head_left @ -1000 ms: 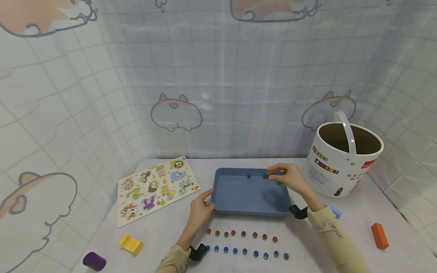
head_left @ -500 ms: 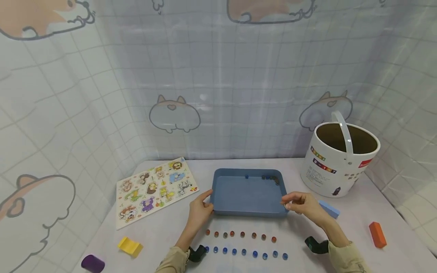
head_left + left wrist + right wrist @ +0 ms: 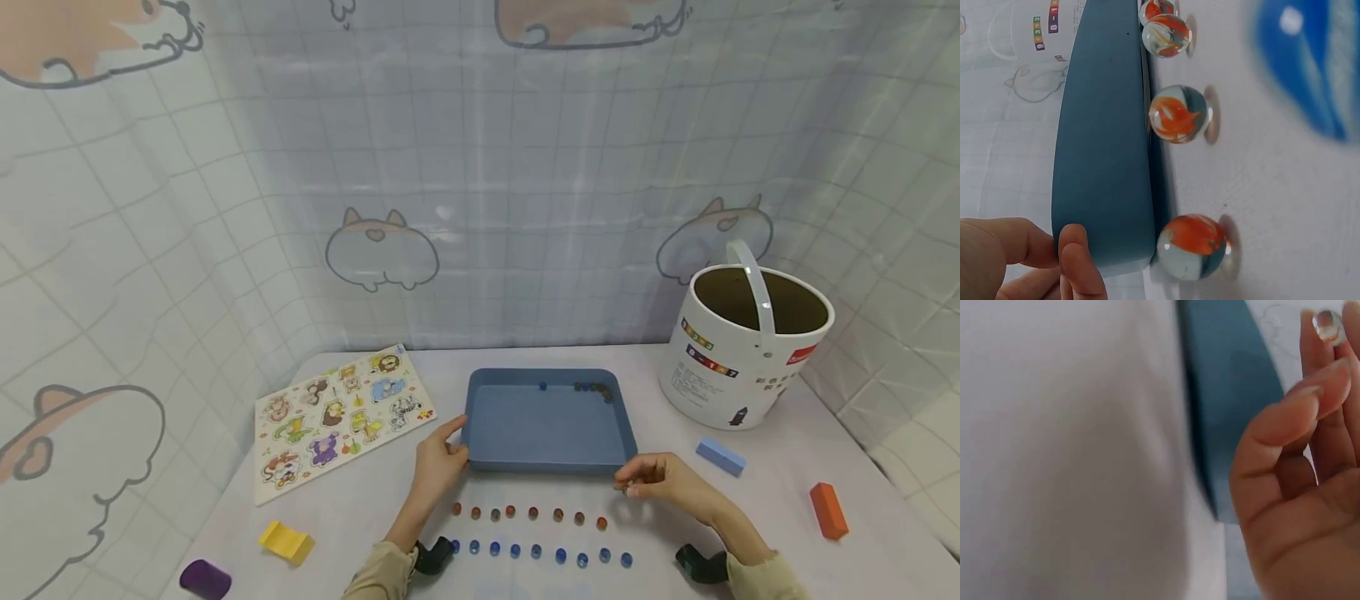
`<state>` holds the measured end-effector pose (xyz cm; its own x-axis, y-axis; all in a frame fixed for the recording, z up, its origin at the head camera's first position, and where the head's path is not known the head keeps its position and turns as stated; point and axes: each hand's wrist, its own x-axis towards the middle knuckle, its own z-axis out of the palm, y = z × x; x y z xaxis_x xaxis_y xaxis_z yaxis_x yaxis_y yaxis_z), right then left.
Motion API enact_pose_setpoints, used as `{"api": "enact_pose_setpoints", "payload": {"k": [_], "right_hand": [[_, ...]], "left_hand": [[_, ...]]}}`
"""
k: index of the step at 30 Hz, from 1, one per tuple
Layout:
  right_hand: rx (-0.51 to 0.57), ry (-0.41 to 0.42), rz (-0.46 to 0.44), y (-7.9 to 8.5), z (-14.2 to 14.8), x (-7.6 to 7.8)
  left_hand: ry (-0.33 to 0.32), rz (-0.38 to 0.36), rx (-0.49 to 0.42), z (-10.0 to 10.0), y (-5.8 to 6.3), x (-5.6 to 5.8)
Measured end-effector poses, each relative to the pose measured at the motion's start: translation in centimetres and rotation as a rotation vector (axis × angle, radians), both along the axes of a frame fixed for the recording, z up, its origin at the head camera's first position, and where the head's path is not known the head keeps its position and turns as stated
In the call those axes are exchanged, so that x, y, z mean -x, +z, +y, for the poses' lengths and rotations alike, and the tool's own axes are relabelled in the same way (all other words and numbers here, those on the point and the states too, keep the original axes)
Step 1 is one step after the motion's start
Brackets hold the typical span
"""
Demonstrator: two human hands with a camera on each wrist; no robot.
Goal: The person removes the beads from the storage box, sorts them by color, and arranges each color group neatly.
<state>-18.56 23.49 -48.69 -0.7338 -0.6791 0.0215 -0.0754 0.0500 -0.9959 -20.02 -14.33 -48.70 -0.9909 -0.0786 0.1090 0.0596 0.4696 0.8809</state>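
Two hands at blue tray: left hand pinches its left edge; right hand, fingers curled, holds a clear marble near its front-right corner. Orange-swirled marbles and blue marbles lie in rows in front.

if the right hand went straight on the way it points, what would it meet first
Probably the blue tray, near its right front corner, since the right hand points left and slightly forward toward it. The hand's height is hard to judge, so it might pass over the tray.
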Motion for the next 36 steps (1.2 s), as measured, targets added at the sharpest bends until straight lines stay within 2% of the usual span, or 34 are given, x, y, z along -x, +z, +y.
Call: {"api": "enact_pose_setpoints", "payload": {"k": [4, 10, 21, 29, 33, 36], "right_hand": [[-0.072, 0.033, -0.008, -0.9, 0.2, -0.5], [-0.153, 0.032, 0.068, -2.1, -0.4, -0.9], [-0.207, -0.010, 0.063, -2.0, -0.9, -1.3], [-0.262, -0.100, 0.108, -0.3, 0.3, -0.6], [-0.265, -0.140, 0.122, 1.6, 0.7, 0.4], [-0.266, -0.184, 0.154, 3.6, 0.7, 2.0]], "left_hand": [[-0.002, -0.005, 0.004, 0.1, 0.0, 0.0], [-0.003, -0.014, 0.002, 0.1, 0.0, -0.1], [-0.003, -0.008, 0.010, 0.0, 0.0, -0.1], [-0.027, -0.009, -0.012, 0.2, -0.3, -0.1], [-0.019, -0.015, -0.016, 0.1, -0.2, -0.1], [-0.010, -0.017, -0.004, 0.1, -0.1, 0.0]]}}
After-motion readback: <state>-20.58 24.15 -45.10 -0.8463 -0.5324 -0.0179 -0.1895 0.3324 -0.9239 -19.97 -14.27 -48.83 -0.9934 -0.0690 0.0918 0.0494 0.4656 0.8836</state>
